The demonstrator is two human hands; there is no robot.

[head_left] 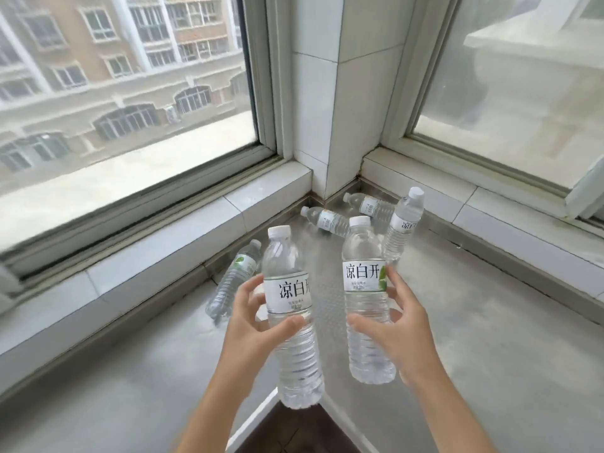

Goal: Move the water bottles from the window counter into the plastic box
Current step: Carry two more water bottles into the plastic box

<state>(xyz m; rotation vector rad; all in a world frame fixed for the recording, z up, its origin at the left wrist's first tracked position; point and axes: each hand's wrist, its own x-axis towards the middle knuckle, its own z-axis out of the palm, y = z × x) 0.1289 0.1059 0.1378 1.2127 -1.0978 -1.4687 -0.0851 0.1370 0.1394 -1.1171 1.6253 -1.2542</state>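
My forearms run off the bottom edge. My left hand (pixel 258 325) covers part of the bottle (pixel 292 322) it holds, and that bottle hides the middle of a lying bottle (pixel 228 282) behind it. My right hand (pixel 397 331) hides the side of its bottle (pixel 367 299) and the base of the tilted bottle (pixel 403 225) beyond. Two far bottles (pixel 328 219) (pixel 371 204) have labels too small to read. The view through the left window (pixel 124 93) is blurred.
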